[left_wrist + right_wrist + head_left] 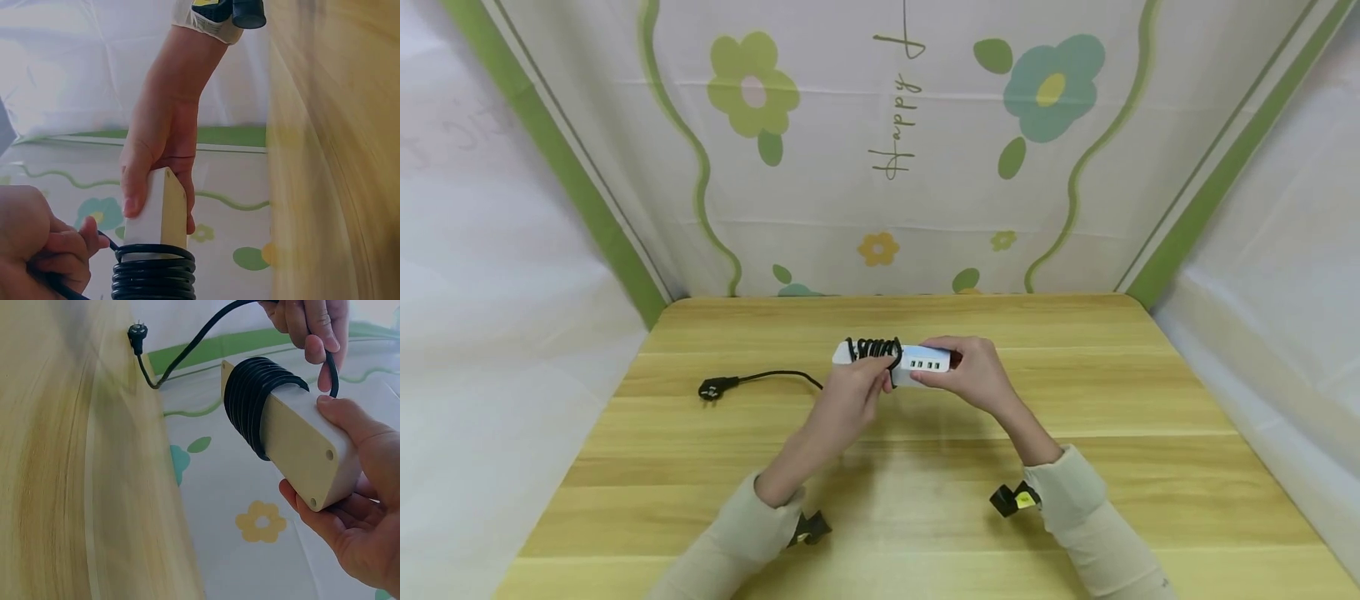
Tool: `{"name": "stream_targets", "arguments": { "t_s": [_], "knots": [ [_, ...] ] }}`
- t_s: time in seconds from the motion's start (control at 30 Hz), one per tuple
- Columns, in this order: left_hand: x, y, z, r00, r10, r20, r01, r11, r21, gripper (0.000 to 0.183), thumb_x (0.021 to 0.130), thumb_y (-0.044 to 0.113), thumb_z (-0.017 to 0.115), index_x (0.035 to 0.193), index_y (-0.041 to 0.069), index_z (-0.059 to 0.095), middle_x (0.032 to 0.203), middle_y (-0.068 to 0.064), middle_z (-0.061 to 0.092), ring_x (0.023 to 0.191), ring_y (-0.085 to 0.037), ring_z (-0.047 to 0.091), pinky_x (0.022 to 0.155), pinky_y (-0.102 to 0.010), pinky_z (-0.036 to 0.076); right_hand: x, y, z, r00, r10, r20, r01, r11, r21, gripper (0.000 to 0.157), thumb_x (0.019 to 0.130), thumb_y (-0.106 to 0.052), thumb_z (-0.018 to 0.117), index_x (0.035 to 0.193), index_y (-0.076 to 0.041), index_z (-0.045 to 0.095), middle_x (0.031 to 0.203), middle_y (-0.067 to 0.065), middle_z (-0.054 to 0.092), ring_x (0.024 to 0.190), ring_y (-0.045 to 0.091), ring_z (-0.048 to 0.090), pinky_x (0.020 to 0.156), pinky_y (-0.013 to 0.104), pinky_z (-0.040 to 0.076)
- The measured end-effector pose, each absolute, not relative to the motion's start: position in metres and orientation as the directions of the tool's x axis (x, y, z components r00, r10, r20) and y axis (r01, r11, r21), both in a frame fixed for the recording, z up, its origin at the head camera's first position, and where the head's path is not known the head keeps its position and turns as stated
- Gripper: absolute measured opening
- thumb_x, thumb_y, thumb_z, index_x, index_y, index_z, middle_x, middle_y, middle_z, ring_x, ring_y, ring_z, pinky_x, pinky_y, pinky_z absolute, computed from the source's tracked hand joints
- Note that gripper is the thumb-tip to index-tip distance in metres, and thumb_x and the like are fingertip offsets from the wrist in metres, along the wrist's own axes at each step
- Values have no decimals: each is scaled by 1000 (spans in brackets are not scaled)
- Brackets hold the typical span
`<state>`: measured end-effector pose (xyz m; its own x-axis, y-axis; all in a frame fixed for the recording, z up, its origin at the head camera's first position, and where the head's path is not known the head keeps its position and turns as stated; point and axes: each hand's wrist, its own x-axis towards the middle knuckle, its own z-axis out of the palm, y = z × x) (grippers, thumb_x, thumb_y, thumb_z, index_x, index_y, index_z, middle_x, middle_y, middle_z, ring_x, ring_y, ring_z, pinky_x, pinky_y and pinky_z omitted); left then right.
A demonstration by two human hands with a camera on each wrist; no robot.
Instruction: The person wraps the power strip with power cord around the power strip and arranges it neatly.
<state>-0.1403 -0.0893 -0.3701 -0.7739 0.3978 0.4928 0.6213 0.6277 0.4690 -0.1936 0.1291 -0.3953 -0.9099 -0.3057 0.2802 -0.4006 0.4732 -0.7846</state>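
A white power strip (910,379) with several USB ports is held above the table. Its black cord (250,403) is coiled in several turns around one end of the strip. My right hand (973,371) grips the other end, thumb on one face and fingers on the opposite side, as the right wrist view shows. My left hand (850,396) pinches the cord beside the coil. From there the cord's free length runs left to a black plug (711,388) on the table.
The wooden table (925,517) ends at a printed curtain (880,125) at the back, with white cloth (497,292) at the sides. A black wrist device (811,528) sits at the left sleeve and another device (1003,500) at the right sleeve.
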Motion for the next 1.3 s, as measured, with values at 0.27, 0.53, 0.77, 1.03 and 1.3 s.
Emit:
{"name": "stream_targets", "arguments": {
  "t_s": [0.27, 0.53, 0.77, 1.03, 1.3],
  "knots": [
    [-142, -91, -372, -795, 370, 481, 602, 577, 552, 25, 98, -6, 54, 119, -6, 68, 84, -4, 68, 71, -10, 55, 64, -21, 48, -196, 125, -401, -893, -342, 293, -436, 491, -755, 38, 77, -31, 87, 109, -11, 76, 98, 7, 76, 68, 14, 65, 56, 25, 53],
    [-136, -98, -381, -821, 346, 454, 569, 548, 612, 24, 99, -4, 55, 119, -8, 67, 80, -6, 69, 60, -4, 46, 59, -20, 46, -197, 129, -398, -915, -282, 288, -392, 453, -801, 39, 78, -26, 87, 111, -8, 75, 99, 12, 76, 69, 15, 66, 56, 27, 55],
    [-127, -97, -398, -820, 462, 339, 511, 322, 797, 39, 106, 0, 40, 143, -10, 45, 77, -12, 64, 53, -6, 52, 53, -24, 51, -199, 134, -393, -937, -214, 277, -344, 416, -842, 40, 80, -25, 85, 113, -6, 75, 98, 16, 74, 66, 19, 63, 53, 25, 52],
    [-131, -99, -417, -776, 526, 348, 507, 192, 841, 29, 109, 10, 34, 109, 0, 61, 74, -11, 64, 78, -17, 70, 76, -30, 55, -205, 149, -386, -980, -126, 152, -186, 341, -922, 41, 84, -28, 82, 118, -6, 73, 96, 12, 70, 69, 14, 54, 55, 24, 44],
    [-150, -99, -429, -740, 615, 273, 517, 260, 816, 31, 109, 13, 35, 93, 5, 61, 87, -14, 68, 83, -17, 64, 78, -39, 54, -207, 151, -379, -988, -149, 44, -58, 88, -994, 41, 90, -17, 74, 120, 10, 67, 95, -4, 70, 82, 8, 66, 72, 22, 57]
  ]
}}
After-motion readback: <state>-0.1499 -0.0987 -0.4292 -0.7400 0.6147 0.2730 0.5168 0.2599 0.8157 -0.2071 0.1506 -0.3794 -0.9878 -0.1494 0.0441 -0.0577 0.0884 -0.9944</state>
